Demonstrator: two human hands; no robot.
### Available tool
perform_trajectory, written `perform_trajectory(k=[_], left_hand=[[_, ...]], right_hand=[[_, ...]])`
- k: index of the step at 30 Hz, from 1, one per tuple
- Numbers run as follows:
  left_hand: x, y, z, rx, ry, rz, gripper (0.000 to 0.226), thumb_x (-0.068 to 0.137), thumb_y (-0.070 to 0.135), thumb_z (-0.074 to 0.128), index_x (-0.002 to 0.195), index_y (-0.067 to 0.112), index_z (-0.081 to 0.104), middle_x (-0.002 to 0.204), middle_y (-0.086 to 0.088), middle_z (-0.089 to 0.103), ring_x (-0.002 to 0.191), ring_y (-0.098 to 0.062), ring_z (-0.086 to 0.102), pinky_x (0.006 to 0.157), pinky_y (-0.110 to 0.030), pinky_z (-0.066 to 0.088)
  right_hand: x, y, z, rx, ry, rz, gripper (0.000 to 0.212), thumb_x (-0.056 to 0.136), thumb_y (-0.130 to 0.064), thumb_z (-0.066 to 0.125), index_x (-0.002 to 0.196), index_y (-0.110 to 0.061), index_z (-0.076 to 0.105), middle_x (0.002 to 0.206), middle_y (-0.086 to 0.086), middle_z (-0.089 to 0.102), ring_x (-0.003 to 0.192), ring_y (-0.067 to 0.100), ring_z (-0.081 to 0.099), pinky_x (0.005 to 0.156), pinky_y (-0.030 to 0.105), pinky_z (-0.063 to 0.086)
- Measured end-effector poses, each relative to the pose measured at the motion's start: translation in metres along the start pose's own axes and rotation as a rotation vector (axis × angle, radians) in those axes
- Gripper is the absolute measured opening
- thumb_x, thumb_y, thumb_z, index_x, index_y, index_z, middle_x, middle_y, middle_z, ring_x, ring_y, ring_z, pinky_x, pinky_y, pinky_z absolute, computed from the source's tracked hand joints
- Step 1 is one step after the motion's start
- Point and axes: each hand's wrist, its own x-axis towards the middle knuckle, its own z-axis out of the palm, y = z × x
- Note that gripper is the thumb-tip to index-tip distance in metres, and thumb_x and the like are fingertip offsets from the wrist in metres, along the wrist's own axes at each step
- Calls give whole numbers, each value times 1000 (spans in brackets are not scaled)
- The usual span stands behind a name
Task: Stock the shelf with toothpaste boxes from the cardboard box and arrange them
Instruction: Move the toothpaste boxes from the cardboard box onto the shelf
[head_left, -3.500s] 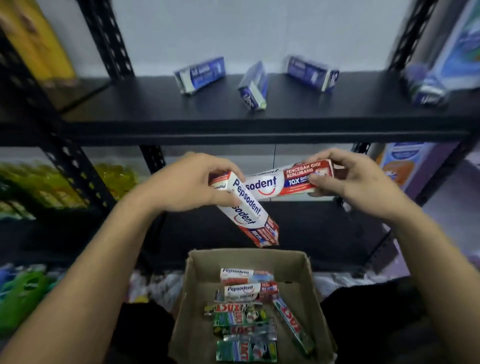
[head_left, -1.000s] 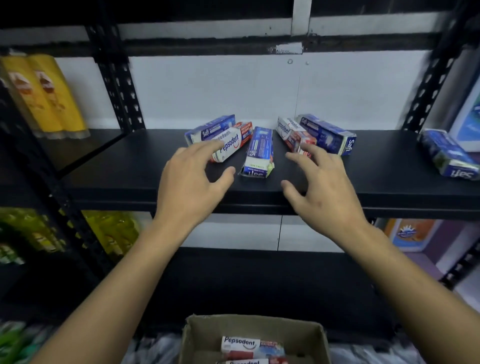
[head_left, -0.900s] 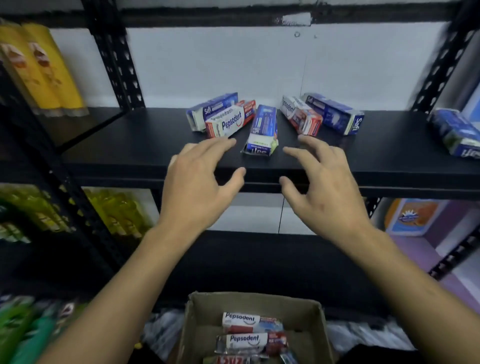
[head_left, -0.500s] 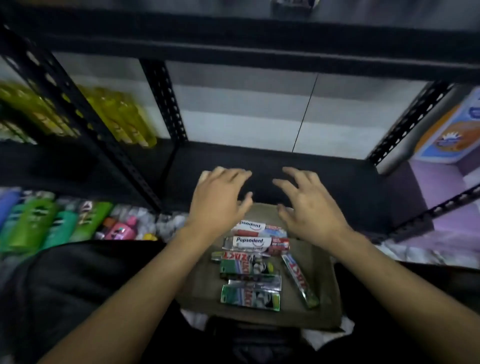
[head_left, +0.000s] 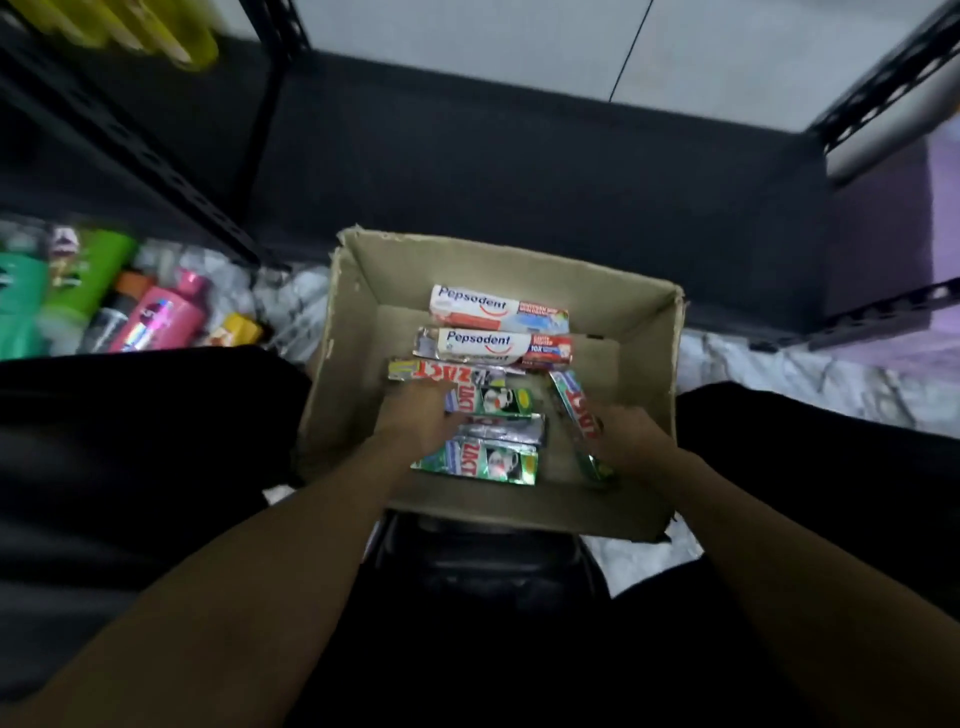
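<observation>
Left hand (head_left: 423, 421): found inside the cardboard box (head_left: 345, 364), laid over the green Zact boxes (head_left: 480, 462). Its fingers are blurred, so it cannot be told whether they are open or closed.
Right hand (head_left: 631, 439): set at 3 o'clock of that pile, against a slanted Zact box (head_left: 576, 402). Whether this is gripped cannot be told.
Two Pepsodent boxes (head_left: 496, 306): laid flat at 12 o'clock within the cardboard box.
Coloured bottles (head_left: 161, 314): ranged at 9 o'clock of the cardboard box.
Black shelf (head_left: 519, 171): seen beyond, at 12 o'clock.

left hand (head_left: 422, 422) blurred, grip unclear | right hand (head_left: 631, 439) fingers merge with tilted Zact box (head_left: 574, 402), hold unclear | far-left bottles (head_left: 156, 319) smeared, cut by edge | yellow bottles (head_left: 130, 23) cropped at top
</observation>
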Motion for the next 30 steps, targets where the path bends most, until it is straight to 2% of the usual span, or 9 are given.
perform_trajectory(k=[3, 6, 8, 13, 18, 22, 25, 27, 30], left_hand=[[9, -13, 26, -33, 53, -28, 60, 95, 46, 57, 143, 13, 47, 147, -12, 45, 134, -32, 39, 108, -39, 38], [14, -22, 38, -26, 85, -58, 58, 94, 46, 58, 140, 13, 47, 152, -9, 35, 140, -32, 26, 109, -44, 36], [18, -26, 40, -53, 96, -88, 57, 92, 42, 63, 138, 14, 48, 156, -9, 29, 144, -33, 19, 112, -48, 33], [20, -32, 40, -219, 74, -103, 63, 83, 20, 78, 137, 10, 48, 151, -11, 35, 135, -32, 39, 112, -41, 35], [19, -34, 39, -174, 76, -141, 78, 74, 21, 85, 140, 16, 45, 141, -13, 42, 127, -35, 45, 107, -45, 40], [22, -37, 32, -63, 25, -91, 68, 76, 30, 83, 135, 14, 53, 138, -12, 42, 127, -31, 42, 109, -41, 39], [22, -36, 26, -28, 3, -91, 58, 78, 33, 82, 127, 17, 55, 137, -10, 42, 127, -31, 39, 104, -44, 43], [22, -33, 26, -108, -14, -105, 48, 79, 26, 81, 117, 17, 53, 134, -12, 47, 122, -30, 45, 100, -42, 46], [21, -30, 25, -238, -89, -125, 41, 81, 16, 79, 100, 21, 44, 118, -14, 63, 103, -28, 62, 86, -44, 55]], right_hand=[[17, 10, 14, 38, -19, 74, 57, 99, -42, 50, 146, -14, 37, 133, 18, 59, 115, 37, 58, 95, 37, 43], [37, 12, 25, 265, 25, 163, 75, 94, -40, 58, 155, -20, 19, 139, 18, 54, 117, 40, 57, 98, 41, 46], [47, 13, 35, 388, 52, 210, 81, 92, -38, 63, 156, -18, 17, 138, 17, 55, 117, 39, 57, 97, 40, 47], [58, 17, 71, 562, 74, 279, 67, 92, -24, 64, 148, -7, 32, 136, 18, 55, 119, 37, 54, 95, 38, 44], [58, 18, 76, 536, 124, 267, 53, 89, -12, 68, 137, -4, 49, 130, 17, 61, 118, 36, 57, 94, 35, 45], [54, 16, 73, 531, 120, 259, 52, 88, -15, 70, 135, -3, 52, 128, 17, 63, 116, 34, 60, 93, 33, 47], [50, 16, 63, 497, 66, 292, 55, 85, -22, 74, 132, -2, 51, 124, 18, 64, 111, 33, 63, 86, 31, 49], [46, 15, 53, 460, 53, 302, 58, 86, -26, 72, 131, 0, 46, 125, 20, 63, 110, 35, 63, 84, 34, 51], [39, 12, 41, 376, 24, 257, 52, 92, -30, 63, 133, -2, 45, 128, 21, 61, 113, 38, 61, 86, 36, 49]])
